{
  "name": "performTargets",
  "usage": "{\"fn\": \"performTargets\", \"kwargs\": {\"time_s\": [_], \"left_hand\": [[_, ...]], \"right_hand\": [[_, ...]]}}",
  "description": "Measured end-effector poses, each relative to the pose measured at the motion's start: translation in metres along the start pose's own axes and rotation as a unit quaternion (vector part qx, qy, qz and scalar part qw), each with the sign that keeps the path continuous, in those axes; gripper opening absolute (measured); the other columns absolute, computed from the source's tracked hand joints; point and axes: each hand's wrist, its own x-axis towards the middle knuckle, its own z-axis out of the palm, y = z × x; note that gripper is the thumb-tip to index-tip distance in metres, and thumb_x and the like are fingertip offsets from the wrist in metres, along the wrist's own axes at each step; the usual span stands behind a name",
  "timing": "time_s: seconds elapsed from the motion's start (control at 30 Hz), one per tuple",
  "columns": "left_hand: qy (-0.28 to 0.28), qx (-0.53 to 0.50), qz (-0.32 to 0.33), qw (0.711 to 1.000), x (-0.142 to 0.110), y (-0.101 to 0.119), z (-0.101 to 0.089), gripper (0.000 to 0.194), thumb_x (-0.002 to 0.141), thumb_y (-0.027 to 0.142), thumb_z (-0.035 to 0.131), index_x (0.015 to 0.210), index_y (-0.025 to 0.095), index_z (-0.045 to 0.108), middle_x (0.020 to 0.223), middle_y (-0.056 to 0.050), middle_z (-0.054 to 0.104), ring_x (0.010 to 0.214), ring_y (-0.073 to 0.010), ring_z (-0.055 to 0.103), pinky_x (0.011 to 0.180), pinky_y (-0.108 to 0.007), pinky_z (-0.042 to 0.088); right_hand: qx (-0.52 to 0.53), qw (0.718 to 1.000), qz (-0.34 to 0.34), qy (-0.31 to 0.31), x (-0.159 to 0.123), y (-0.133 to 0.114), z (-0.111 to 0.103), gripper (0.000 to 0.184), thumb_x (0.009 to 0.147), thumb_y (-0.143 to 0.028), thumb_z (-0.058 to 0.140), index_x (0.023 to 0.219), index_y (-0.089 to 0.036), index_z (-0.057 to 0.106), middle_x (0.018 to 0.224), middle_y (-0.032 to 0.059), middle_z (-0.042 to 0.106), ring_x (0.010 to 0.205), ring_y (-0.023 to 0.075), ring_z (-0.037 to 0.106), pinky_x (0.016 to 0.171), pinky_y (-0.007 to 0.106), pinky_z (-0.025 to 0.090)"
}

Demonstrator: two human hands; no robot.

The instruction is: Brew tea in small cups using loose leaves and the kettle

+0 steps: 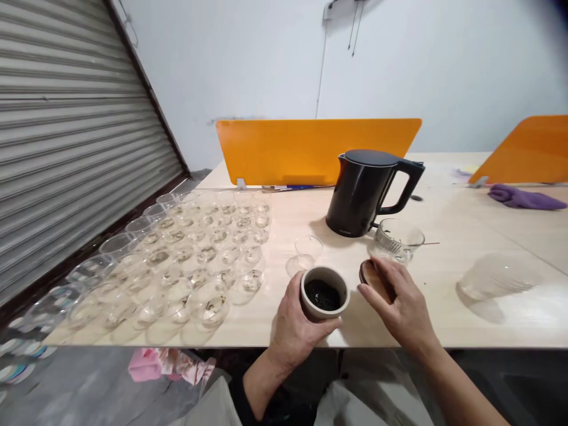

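Note:
My left hand (pixel 295 322) is wrapped round a pale ceramic jar (pixel 326 271) near the table's front edge. Dark loose leaves, resembling tea, lie inside the jar's open mouth. Just to the right, my right hand (pixel 402 305) grips a round brown wooden lid (pixel 376 281), tilted and apart from the jar. Beyond that hand stands a ribbed clear glass cup (pixel 397 236) with a thin stick-like thing across its rim. A single clear plastic cup (pixel 308 245) is left of the glass, behind the jar.
Rows of clear plastic cups (pixel 213 310) with bits of leaf in them cover the table's left side. A black electric kettle (pixel 361 195) stands behind the glass. Stacked clear cups (pixel 499 278) lie at right, near a purple cloth (pixel 526 197). An orange divider (pixel 284 151) runs behind.

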Motion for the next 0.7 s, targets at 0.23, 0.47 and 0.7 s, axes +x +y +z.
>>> {"fn": "performTargets", "kwargs": {"time_s": [0.23,0.47,0.7], "left_hand": [[0.011,0.008,0.014,1.000,-0.002,-0.004,0.002,0.096,0.066,0.037,0.094,0.147,0.026,0.043,0.143,-0.010,0.060,0.133,-0.0315,0.058,0.116,-0.048,0.046],[0.013,0.015,0.022,1.000,-0.002,-0.003,0.001,0.094,0.067,0.040,0.093,0.146,0.025,0.043,0.142,-0.010,0.060,0.133,-0.0313,0.058,0.115,-0.049,0.046],[0.013,0.020,0.021,1.000,-0.003,-0.005,0.001,0.096,0.067,0.040,0.093,0.147,0.025,0.043,0.143,-0.011,0.060,0.133,-0.0323,0.057,0.116,-0.050,0.045]], "right_hand": [[-0.121,0.983,0.010,-0.134,-0.028,0.050,0.007,0.067,0.088,-0.058,0.068,0.145,-0.025,0.056,0.142,0.0141,0.060,0.129,0.0365,0.057,0.106,0.054,0.052],[-0.096,0.988,-0.024,-0.118,-0.027,0.058,-0.003,0.071,0.094,-0.059,0.062,0.154,-0.024,0.047,0.156,0.0159,0.049,0.142,0.0370,0.047,0.114,0.056,0.045],[-0.056,0.989,0.118,0.069,-0.013,0.058,-0.036,0.055,0.094,-0.061,0.059,0.133,-0.023,0.064,0.123,0.0134,0.071,0.110,0.0320,0.069,0.095,0.049,0.056]]}}
